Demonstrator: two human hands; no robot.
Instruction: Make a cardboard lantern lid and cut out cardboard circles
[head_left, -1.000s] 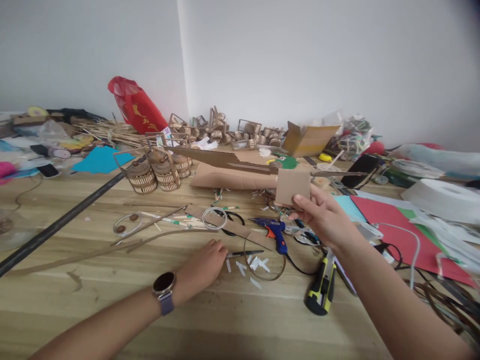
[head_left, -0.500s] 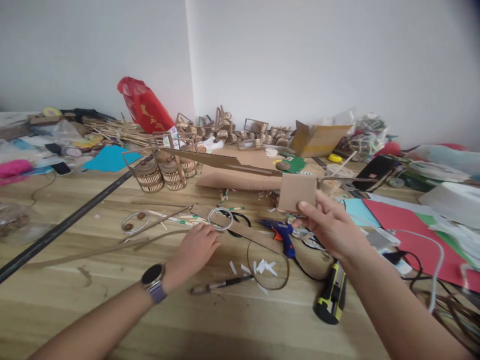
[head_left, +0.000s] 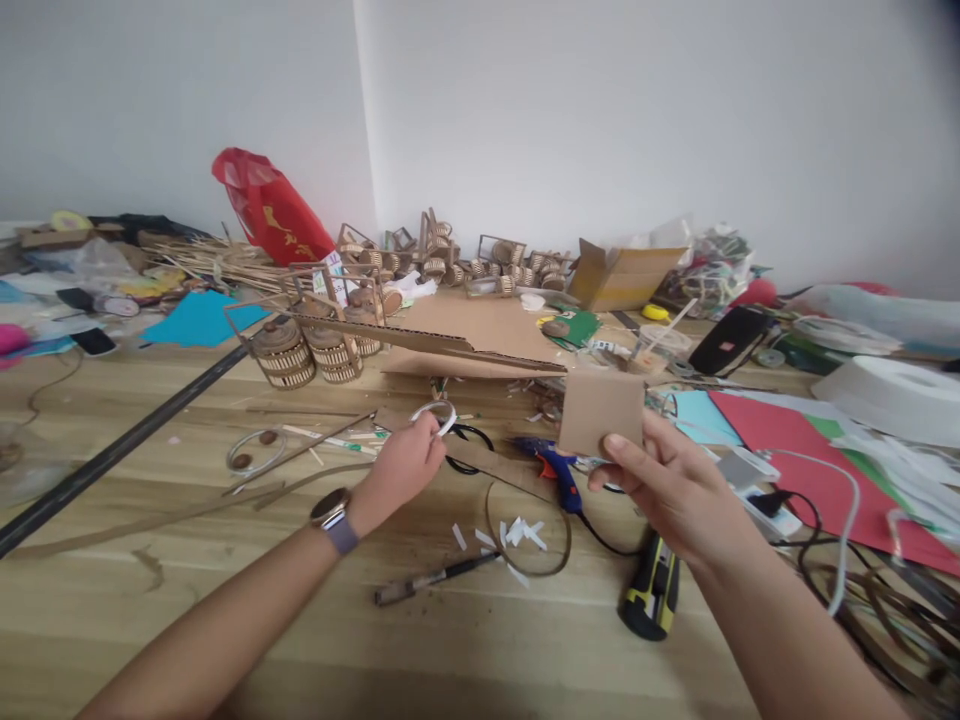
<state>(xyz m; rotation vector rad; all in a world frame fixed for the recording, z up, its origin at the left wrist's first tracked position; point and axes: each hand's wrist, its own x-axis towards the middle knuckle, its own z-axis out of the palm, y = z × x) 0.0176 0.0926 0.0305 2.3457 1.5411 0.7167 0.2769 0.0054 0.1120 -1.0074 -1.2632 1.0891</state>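
My left hand [head_left: 406, 466], with a watch on its wrist, is closed on a white ring [head_left: 445, 414] and holds it tilted just off the table. A small square of brown cardboard [head_left: 601, 412] is pinched between the thumb and fingers of my right hand [head_left: 675, 480]. Left of that hand lies a blue glue gun [head_left: 564, 478] with an orange trigger. A black ring [head_left: 480, 436] rests on the table beside my left hand. Below are a thin brown hoop [head_left: 568, 540], several white paper strips [head_left: 517, 532] and a pen [head_left: 435, 580].
A yellow and black utility knife [head_left: 651, 590] lies near my right forearm. Small basket-like pieces [head_left: 282, 352] stand at left, beside a large cardboard sheet [head_left: 450, 335]. Red paper [head_left: 810, 460] and cables lie at right. A long black bar [head_left: 127, 445] crosses the left side.
My left hand has taken hold of the white ring and tilted it up off the table. The cardboard square stays in my right hand. The view has shifted slightly to the right.
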